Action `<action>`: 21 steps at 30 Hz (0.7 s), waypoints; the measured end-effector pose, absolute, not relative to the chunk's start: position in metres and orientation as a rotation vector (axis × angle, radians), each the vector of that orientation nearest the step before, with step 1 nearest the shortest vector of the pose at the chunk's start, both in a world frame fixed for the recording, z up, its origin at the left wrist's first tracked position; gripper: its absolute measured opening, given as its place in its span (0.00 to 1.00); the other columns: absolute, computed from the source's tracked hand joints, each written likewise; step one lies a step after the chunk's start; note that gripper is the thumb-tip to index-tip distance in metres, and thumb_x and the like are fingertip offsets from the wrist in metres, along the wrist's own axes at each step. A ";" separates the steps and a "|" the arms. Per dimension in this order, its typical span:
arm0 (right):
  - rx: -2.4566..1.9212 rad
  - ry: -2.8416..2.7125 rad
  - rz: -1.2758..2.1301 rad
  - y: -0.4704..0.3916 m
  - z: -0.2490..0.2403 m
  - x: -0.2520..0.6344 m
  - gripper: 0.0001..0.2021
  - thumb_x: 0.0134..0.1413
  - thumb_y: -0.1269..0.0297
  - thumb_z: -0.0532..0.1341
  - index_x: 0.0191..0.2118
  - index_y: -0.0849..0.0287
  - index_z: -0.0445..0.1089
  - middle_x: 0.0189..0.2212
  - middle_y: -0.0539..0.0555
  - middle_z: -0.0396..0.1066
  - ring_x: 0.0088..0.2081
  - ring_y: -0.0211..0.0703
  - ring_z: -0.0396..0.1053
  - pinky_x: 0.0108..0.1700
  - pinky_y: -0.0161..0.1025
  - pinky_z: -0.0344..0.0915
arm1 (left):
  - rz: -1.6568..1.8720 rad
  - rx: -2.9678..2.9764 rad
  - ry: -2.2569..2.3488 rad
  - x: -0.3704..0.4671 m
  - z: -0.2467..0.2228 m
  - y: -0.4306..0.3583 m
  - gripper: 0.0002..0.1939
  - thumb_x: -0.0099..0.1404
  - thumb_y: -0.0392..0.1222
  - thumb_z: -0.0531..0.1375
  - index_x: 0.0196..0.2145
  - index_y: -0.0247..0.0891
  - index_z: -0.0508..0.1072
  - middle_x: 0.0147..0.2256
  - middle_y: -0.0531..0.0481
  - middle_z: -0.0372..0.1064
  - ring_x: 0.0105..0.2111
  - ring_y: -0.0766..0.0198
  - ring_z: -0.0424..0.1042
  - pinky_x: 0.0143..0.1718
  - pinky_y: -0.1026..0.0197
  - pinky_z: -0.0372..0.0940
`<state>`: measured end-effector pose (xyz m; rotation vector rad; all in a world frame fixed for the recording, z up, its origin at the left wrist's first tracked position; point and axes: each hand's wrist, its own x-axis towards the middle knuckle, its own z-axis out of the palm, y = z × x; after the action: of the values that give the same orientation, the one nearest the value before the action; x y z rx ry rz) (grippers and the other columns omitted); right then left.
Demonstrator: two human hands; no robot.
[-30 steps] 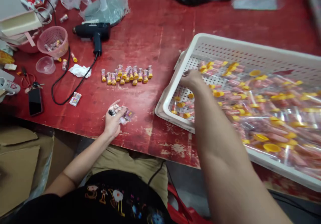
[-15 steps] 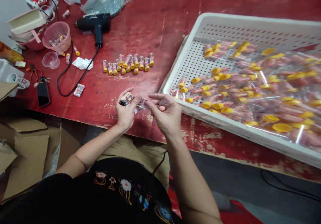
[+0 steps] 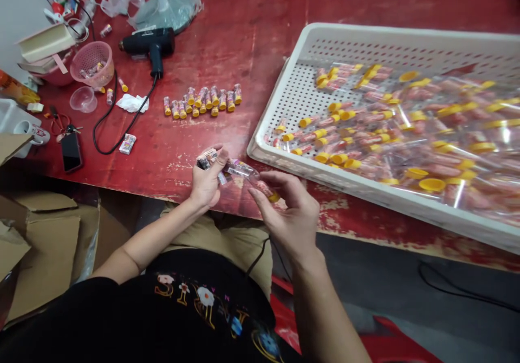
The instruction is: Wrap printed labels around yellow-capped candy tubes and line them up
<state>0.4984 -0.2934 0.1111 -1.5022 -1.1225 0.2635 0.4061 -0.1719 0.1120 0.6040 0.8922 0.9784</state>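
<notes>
Between the thumb and fingers of my left hand [image 3: 208,183] is a small stack of printed shrink sleeves [image 3: 207,159]. One clear printed sleeve [image 3: 240,169] sticks out from it to the right. My right hand [image 3: 291,211] grips a small clear tube [image 3: 266,189] of pink pieces with a yellow cap, its thumb and forefinger on either side. The tube's far end meets the sleeve; how far it sits inside I cannot tell. Farther back on the table stands a cluster of sleeved tubes [image 3: 203,102] with yellow bottoms.
At right a white perforated tray [image 3: 284,76] holds many yellow-capped tubes. A black heat gun [image 3: 150,43] with its cord lies at left. Near it are a pink basket [image 3: 92,62], a clear cup [image 3: 83,98], a crumpled tissue [image 3: 132,103], a sleeve bundle [image 3: 127,144] and a phone [image 3: 71,150].
My right hand has moved right and turned, so the tube now shows lengthwise with its yellow cap toward me. The sleeve has come into view more clearly between the hands.
</notes>
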 end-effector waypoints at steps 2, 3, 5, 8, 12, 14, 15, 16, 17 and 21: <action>-1.519 -1.237 0.179 -0.298 0.116 0.500 0.14 0.59 0.68 0.67 0.51 0.53 0.74 0.43 0.55 0.75 0.43 0.44 0.75 0.47 0.43 0.73 | 0.997 0.646 0.863 0.406 0.112 -0.175 0.31 0.41 0.54 0.78 0.39 0.37 0.76 0.28 0.58 0.70 0.25 0.75 0.67 0.32 0.69 0.64; -1.514 -1.271 0.157 -0.299 0.118 0.501 0.15 0.59 0.69 0.67 0.51 0.53 0.75 0.43 0.56 0.75 0.43 0.45 0.75 0.46 0.42 0.73 | 1.010 0.674 0.856 0.406 0.112 -0.176 0.30 0.42 0.54 0.78 0.39 0.38 0.76 0.29 0.57 0.70 0.26 0.74 0.67 0.32 0.69 0.64; -1.504 -1.277 0.152 -0.302 0.122 0.502 0.16 0.59 0.69 0.67 0.53 0.51 0.75 0.43 0.56 0.75 0.42 0.45 0.74 0.43 0.42 0.73 | 1.030 0.733 0.853 0.406 0.111 -0.178 0.28 0.43 0.54 0.78 0.38 0.38 0.76 0.29 0.57 0.70 0.26 0.74 0.67 0.32 0.69 0.63; -1.505 -1.181 0.125 -0.304 0.122 0.500 0.17 0.58 0.69 0.68 0.53 0.50 0.76 0.43 0.55 0.74 0.43 0.46 0.74 0.45 0.44 0.73 | 1.038 0.796 0.845 0.405 0.113 -0.181 0.27 0.45 0.55 0.77 0.38 0.39 0.76 0.28 0.57 0.68 0.26 0.74 0.67 0.31 0.70 0.62; -1.546 -1.121 0.077 -0.306 0.116 0.494 0.20 0.62 0.70 0.63 0.59 0.47 0.73 0.50 0.57 0.72 0.51 0.48 0.72 0.53 0.50 0.72 | 0.980 0.738 0.764 0.402 0.120 -0.188 0.30 0.43 0.55 0.77 0.41 0.39 0.77 0.31 0.56 0.71 0.29 0.72 0.69 0.36 0.68 0.65; -1.510 -1.105 0.115 -0.307 0.113 0.490 0.23 0.63 0.69 0.62 0.62 0.46 0.70 0.52 0.57 0.72 0.53 0.49 0.72 0.54 0.51 0.72 | 0.944 0.691 0.760 0.401 0.125 -0.191 0.33 0.39 0.53 0.79 0.42 0.38 0.76 0.35 0.54 0.73 0.33 0.70 0.72 0.41 0.66 0.67; -1.479 -1.073 0.130 -0.308 0.112 0.488 0.23 0.62 0.69 0.63 0.62 0.46 0.70 0.53 0.56 0.73 0.53 0.50 0.73 0.54 0.52 0.73 | 0.931 0.669 0.769 0.401 0.127 -0.192 0.34 0.38 0.50 0.80 0.42 0.38 0.76 0.36 0.54 0.74 0.35 0.69 0.72 0.44 0.65 0.67; -1.448 -1.037 0.135 -0.308 0.111 0.486 0.23 0.61 0.69 0.64 0.61 0.45 0.70 0.52 0.56 0.74 0.52 0.50 0.74 0.54 0.52 0.74 | 0.916 0.646 0.777 0.402 0.129 -0.193 0.34 0.37 0.49 0.80 0.42 0.37 0.76 0.36 0.54 0.74 0.36 0.69 0.72 0.45 0.64 0.67; -1.425 -1.015 0.147 -0.309 0.111 0.484 0.23 0.61 0.69 0.64 0.60 0.45 0.71 0.52 0.55 0.74 0.52 0.50 0.74 0.54 0.52 0.74 | 0.898 0.622 0.779 0.402 0.129 -0.194 0.34 0.37 0.48 0.80 0.41 0.37 0.76 0.36 0.54 0.73 0.36 0.69 0.72 0.45 0.64 0.66; -1.401 -1.077 0.291 -0.310 0.113 0.483 0.21 0.64 0.67 0.61 0.62 0.46 0.70 0.58 0.55 0.71 0.59 0.52 0.70 0.61 0.57 0.70 | 0.746 0.587 0.750 0.403 0.131 -0.193 0.34 0.38 0.52 0.80 0.40 0.35 0.75 0.32 0.55 0.72 0.32 0.68 0.72 0.43 0.61 0.68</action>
<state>0.4827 -0.3100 0.1135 -1.4011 -1.0775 0.2912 0.4032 -0.1926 0.1308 0.5865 0.7497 0.7457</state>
